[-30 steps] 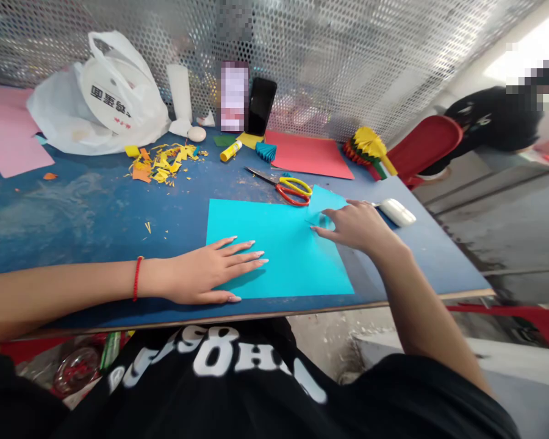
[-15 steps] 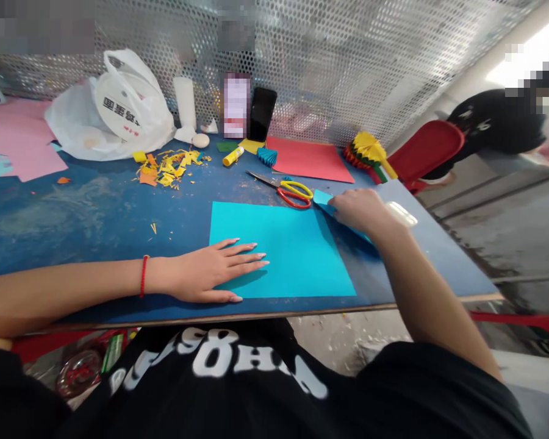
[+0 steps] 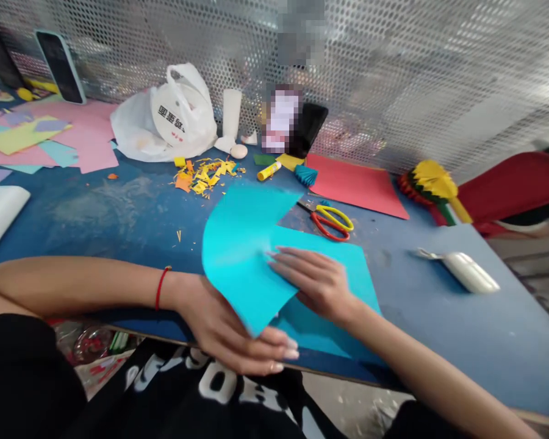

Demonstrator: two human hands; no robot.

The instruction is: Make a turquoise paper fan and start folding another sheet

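A bright blue sheet of paper (image 3: 238, 244) curls up above the table, its bend toward the left. Flat blue paper (image 3: 348, 268) lies beneath and to the right; whether both are one sheet I cannot tell. At the near corner of the curled part, my left hand (image 3: 238, 335) is closed on the paper, its thumb hidden. From the right, my right hand (image 3: 315, 280) grips the paper's edge, fingers straight on top and thumb out of sight. Beyond the paper lie scissors (image 3: 332, 221) with red and yellow handles.
Behind are yellow paper scraps (image 3: 205, 177), a glue stick (image 3: 269, 171), a pleated blue piece (image 3: 306, 175) and red paper (image 3: 357, 183). A plastic bag (image 3: 165, 122) and phones (image 3: 308, 128) stand along the mesh wall. At right lies a white case (image 3: 471, 271).
My right hand has come left from the table's right side onto the blue paper. My left hand, flat on the sheet before, now holds a corner. The paper curls upward, and the view has turned left.
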